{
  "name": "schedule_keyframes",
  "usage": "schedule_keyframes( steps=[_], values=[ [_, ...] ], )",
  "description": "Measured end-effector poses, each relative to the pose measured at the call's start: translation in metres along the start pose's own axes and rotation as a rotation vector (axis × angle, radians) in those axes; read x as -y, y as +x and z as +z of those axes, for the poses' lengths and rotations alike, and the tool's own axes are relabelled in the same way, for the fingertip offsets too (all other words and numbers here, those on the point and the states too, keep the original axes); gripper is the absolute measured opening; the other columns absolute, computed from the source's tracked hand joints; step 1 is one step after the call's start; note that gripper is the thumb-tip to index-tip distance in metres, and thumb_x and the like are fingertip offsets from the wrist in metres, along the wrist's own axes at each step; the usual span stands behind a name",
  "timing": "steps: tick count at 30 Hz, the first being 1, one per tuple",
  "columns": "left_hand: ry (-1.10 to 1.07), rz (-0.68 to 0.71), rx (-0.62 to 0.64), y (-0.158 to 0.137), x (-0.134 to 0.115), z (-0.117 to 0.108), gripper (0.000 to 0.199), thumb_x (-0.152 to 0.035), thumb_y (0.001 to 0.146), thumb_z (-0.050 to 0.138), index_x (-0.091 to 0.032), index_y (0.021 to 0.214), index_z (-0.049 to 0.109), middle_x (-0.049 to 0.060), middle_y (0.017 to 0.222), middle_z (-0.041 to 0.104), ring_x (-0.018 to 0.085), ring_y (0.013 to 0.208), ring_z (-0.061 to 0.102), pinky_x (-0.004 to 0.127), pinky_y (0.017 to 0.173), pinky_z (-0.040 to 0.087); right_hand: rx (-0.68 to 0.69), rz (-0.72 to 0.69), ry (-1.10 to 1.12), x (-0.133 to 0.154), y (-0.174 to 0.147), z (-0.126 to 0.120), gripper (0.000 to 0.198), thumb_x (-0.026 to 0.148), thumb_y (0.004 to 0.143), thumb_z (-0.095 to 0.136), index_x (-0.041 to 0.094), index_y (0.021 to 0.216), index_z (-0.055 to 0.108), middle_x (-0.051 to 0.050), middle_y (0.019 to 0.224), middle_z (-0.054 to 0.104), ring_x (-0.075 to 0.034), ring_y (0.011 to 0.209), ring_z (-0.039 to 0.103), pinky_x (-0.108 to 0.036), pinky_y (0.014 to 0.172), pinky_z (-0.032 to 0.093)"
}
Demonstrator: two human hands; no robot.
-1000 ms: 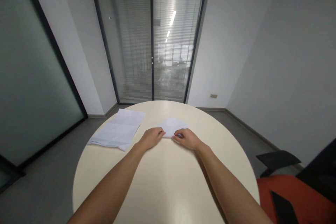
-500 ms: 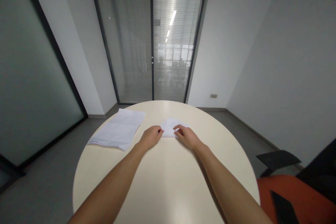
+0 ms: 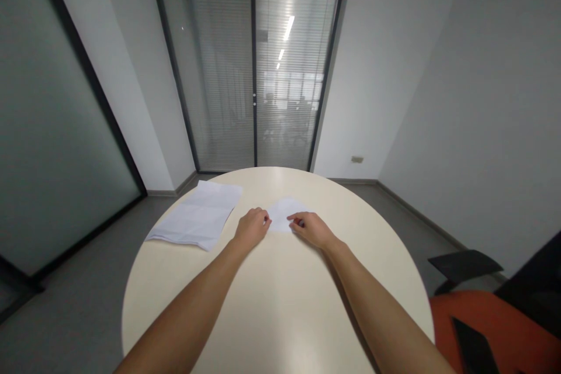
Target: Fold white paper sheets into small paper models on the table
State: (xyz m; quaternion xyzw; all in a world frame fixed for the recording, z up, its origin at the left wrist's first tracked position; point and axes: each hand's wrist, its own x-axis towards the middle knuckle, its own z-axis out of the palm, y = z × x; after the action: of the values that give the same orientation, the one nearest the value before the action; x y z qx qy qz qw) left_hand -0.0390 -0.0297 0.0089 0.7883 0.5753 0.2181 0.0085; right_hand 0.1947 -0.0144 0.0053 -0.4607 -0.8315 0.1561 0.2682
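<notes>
A small white folded piece of paper (image 3: 280,213) lies on the round table between my two hands. My left hand (image 3: 253,226) is closed, its thumb and fingers pinching the paper at its left edge. Over the right part of the paper, my right hand (image 3: 312,228) has curled fingers, the index and thumb tips close together on it. That hand covers the paper's lower right part.
The cream round table (image 3: 267,298) carries a stack of white paper sheets (image 3: 199,213) at its left. An orange chair (image 3: 482,315) with black armrests stands at the right. Behind the table is a glass door (image 3: 289,70) with blinds.
Both hands have shifted very slightly to the left. The near edge of the folded paper sits a little closer to me, and its outline looks rounder.
</notes>
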Motion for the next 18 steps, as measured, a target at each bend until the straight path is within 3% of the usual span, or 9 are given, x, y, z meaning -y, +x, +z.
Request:
schedule_keyframes(
  steps=[8, 12, 18],
  values=[
    [0.033, -0.042, 0.032, -0.002, -0.003, -0.003, 0.016, -0.028, 0.096, 0.057, -0.021, 0.099, 0.072, 0.01, 0.108, 0.07, 0.025, 0.108, 0.062, 0.035, 0.09, 0.05, 0.009, -0.089, -0.064, 0.003, -0.002, 0.001, 0.028, 0.026, 0.088, 0.064, 0.023, 0.111, 0.079, -0.008, 0.106, 0.072, -0.02, 0.088, 0.067, -0.031, 0.086, 0.05],
    [0.052, -0.051, 0.026, -0.001, -0.002, -0.004, 0.016, -0.027, 0.097, 0.056, -0.021, 0.1, 0.071, 0.01, 0.107, 0.07, 0.027, 0.107, 0.062, 0.037, 0.089, 0.05, 0.023, -0.139, -0.07, 0.006, -0.002, 0.002, 0.024, 0.028, 0.089, 0.064, 0.024, 0.106, 0.08, -0.007, 0.114, 0.073, -0.023, 0.1, 0.067, -0.034, 0.095, 0.049],
    [0.056, 0.029, -0.005, -0.002, -0.009, -0.003, 0.021, -0.021, 0.098, 0.049, -0.022, 0.104, 0.07, 0.009, 0.109, 0.068, 0.026, 0.108, 0.06, 0.035, 0.089, 0.049, 0.041, -0.12, -0.139, 0.012, -0.001, 0.005, 0.026, 0.032, 0.091, 0.063, 0.022, 0.108, 0.08, -0.009, 0.114, 0.074, -0.025, 0.102, 0.066, -0.035, 0.095, 0.048]
  ],
)
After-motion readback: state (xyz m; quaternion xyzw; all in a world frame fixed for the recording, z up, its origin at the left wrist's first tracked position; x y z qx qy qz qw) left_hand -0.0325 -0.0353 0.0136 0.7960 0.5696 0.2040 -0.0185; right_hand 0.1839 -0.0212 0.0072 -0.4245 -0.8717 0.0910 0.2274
